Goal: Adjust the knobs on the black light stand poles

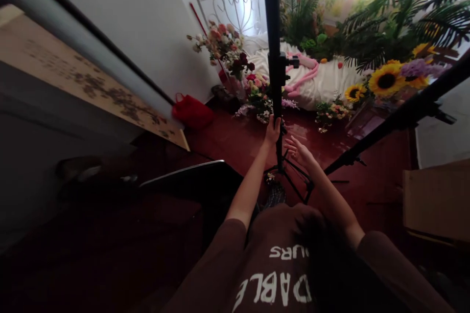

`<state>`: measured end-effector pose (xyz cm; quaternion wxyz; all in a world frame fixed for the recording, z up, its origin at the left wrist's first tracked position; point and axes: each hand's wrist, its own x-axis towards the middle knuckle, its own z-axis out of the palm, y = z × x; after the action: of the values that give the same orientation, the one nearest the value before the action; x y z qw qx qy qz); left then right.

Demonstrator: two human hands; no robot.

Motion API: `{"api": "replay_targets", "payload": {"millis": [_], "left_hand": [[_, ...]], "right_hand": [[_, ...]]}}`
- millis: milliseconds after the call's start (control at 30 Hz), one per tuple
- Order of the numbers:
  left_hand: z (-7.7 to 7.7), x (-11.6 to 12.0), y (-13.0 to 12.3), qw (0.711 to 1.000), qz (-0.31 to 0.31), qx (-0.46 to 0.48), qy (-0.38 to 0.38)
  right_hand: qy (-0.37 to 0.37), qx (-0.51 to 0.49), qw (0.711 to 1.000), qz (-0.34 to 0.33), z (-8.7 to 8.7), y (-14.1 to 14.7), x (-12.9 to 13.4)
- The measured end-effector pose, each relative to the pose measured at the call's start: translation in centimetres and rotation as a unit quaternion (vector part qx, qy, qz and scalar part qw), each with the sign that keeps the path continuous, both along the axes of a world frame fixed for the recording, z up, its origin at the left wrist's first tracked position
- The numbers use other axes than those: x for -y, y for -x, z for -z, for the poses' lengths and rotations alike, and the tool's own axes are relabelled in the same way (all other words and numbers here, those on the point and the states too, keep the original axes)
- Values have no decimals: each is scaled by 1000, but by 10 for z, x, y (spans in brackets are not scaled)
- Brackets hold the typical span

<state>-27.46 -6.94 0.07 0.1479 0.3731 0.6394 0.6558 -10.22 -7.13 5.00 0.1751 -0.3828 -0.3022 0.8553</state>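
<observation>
A black light stand [275, 73] rises upright in front of me, its tripod legs [293, 176] spread on the dark red floor. My left hand [272, 130] is wrapped round the lower part of its pole. Just right of the pole, my right hand [299, 150] is open, fingers apart and holding nothing. Small knobs [292, 62] stick out from the pole well above my hands. A second black stand [400, 117] slants across the right side, apart from both hands.
Bunches of flowers [223, 44] and sunflowers [386, 79] surround a white-draped bed [330, 83] beyond the stand. A red bag [193, 111] lies by the left wall, near a long printed panel [91, 78]. A cardboard box [436, 200] stands at right; a dark flat-edged object [198, 181] is left.
</observation>
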Motion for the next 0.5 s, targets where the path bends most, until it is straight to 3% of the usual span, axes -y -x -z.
{"api": "replay_targets", "payload": {"millis": [233, 333, 400, 500], "left_hand": [[-6, 4, -1, 999, 30, 14, -13], [-6, 4, 0, 1000, 15, 6, -10], [-6, 5, 0, 1000, 14, -1, -14], [-5, 6, 2, 999, 33, -7, -17]], "right_hand": [[-31, -13, 999, 16, -9, 48, -17], [-154, 16, 987, 43, -8, 50, -17], [-317, 62, 944, 67, -8, 46, -15], [-566, 148, 809, 58, -10, 37, -11]]}}
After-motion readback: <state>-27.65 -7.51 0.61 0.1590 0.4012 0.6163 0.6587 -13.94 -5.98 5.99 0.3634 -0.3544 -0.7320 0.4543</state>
